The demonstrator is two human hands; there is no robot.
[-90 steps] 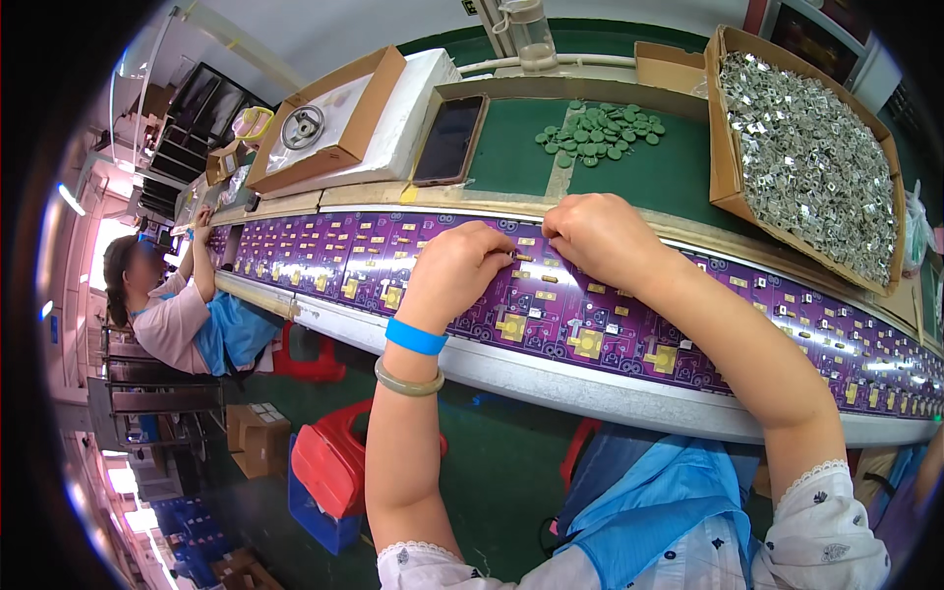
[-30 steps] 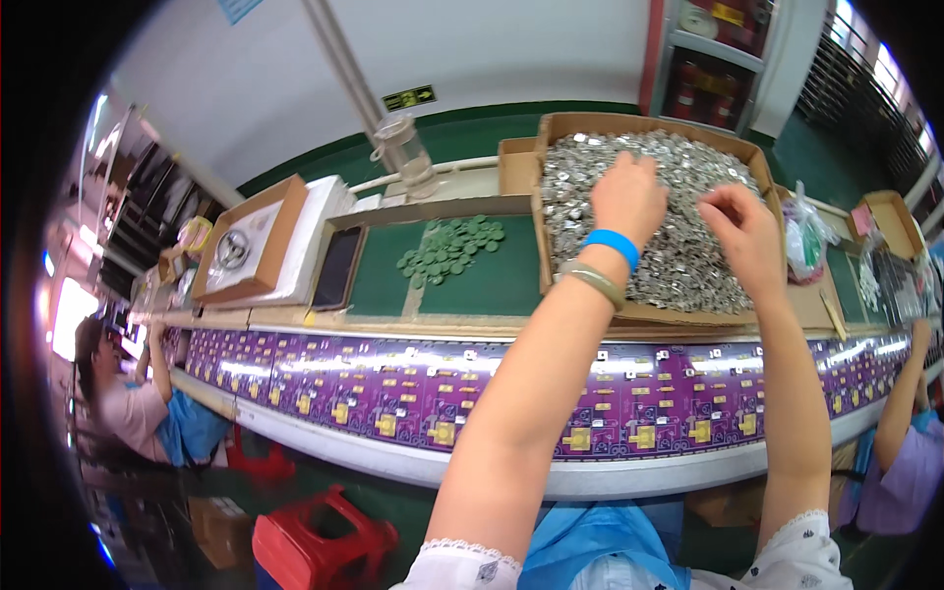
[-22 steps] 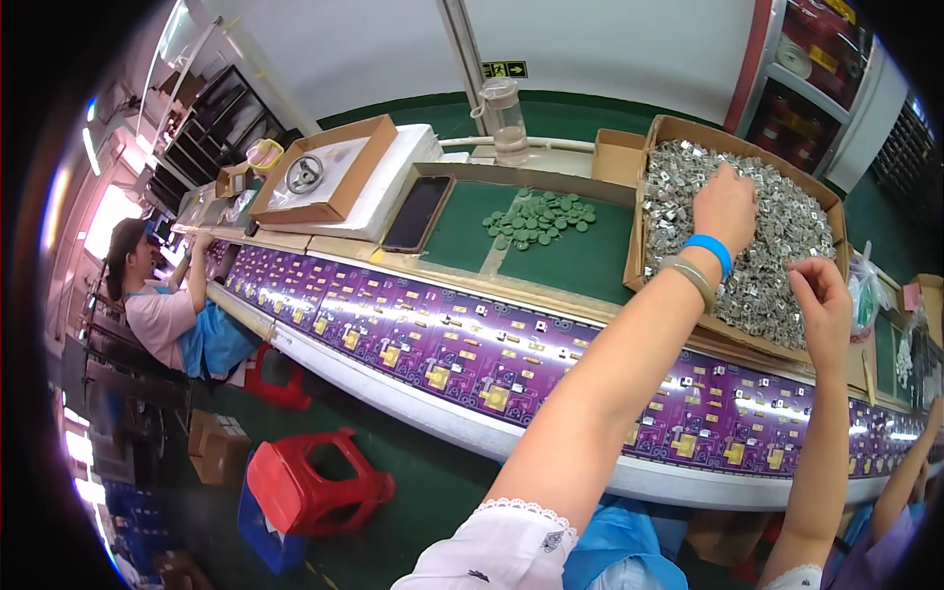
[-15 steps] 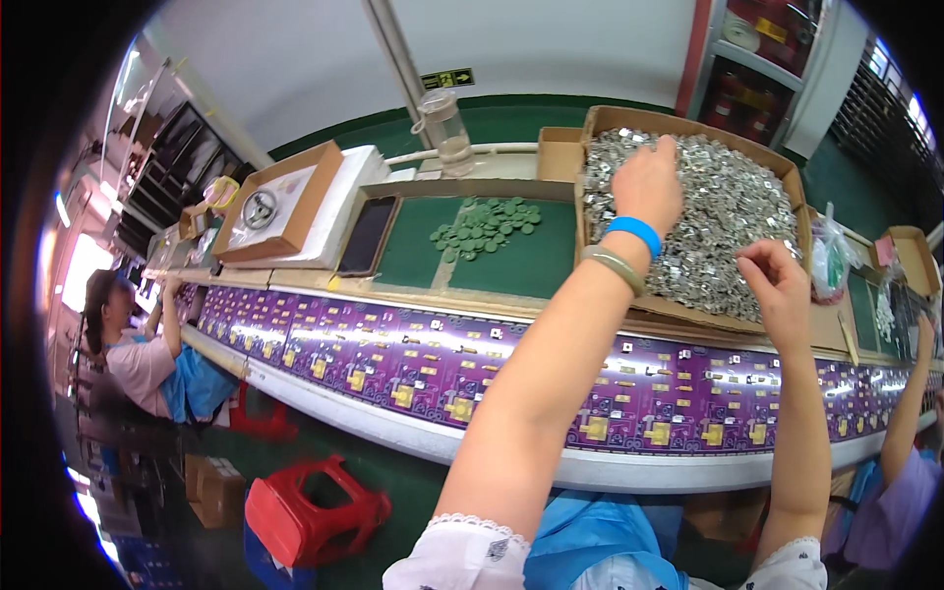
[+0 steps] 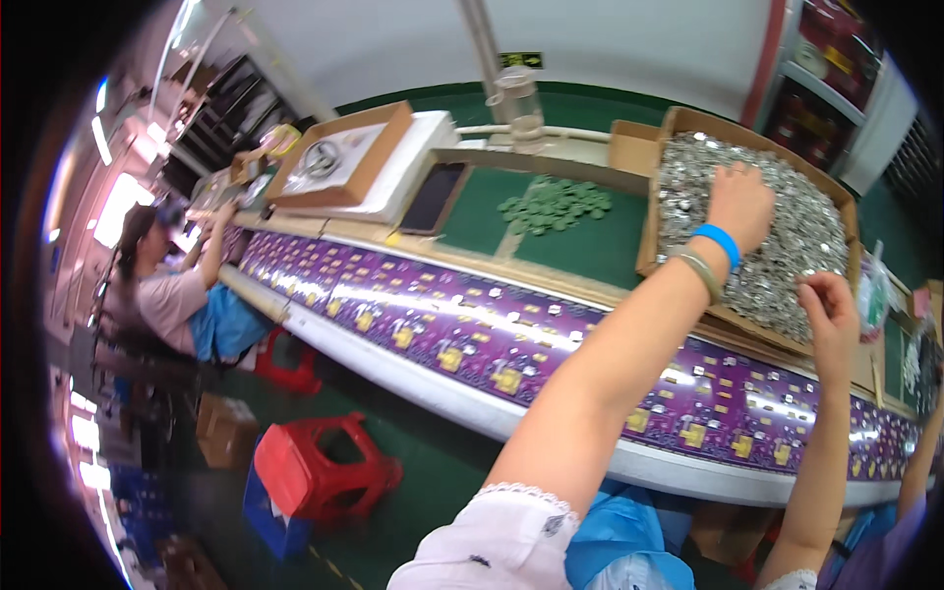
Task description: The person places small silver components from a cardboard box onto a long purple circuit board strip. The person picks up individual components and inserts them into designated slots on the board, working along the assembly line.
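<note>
My left hand (image 5: pixel 742 206), with a blue band and a bangle at the wrist, reaches over a cardboard box (image 5: pixel 651 221) full of small silvery metal pieces (image 5: pixel 787 226). Its fingers curl down at the pieces, and their tips are hidden. By the box's near right corner is my right hand (image 5: pixel 832 313), thumb and forefinger pinched together; anything between them is too small to make out. Below both arms runs a row of purple circuit boards (image 5: pixel 472 339) with yellow pads and small mounted parts.
Green discs (image 5: pixel 556 205) lie left of the box, beside a dark flat tray (image 5: pixel 434 199). A clear bottle (image 5: pixel 523 110) stands behind. A co-worker (image 5: pixel 162 295) works at the far left; another person's arm (image 5: pixel 919 462) shows at right. A red stool (image 5: pixel 329 467) stands below.
The view has turned, so the bench now slants and its things sit farther right. My left hand's fingers have curled lower into the metal pieces. My right hand keeps its pinch near the box.
</note>
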